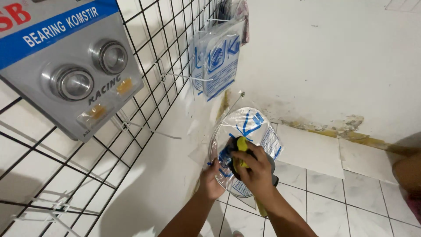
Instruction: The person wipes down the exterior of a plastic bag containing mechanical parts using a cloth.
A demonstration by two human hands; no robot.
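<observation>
My left hand (211, 179) grips the lower left edge of a clear plastic packet (251, 125) with blue and white print, held low against the white wall. My right hand (254, 169) presses a yellow cloth (240, 147) with a dark part against the packet's front. The packet is round at the top and bulges out. A thin metal hook (239, 97) sticks out of the wall just above it.
A black wire grid (144, 66) covers the wall at left. On it hang a grey carded pack of two bearings (72, 70) and several blue-printed plastic packets (219, 59). White floor tiles (333, 193) lie below. A person's limb (408, 173) shows at the right edge.
</observation>
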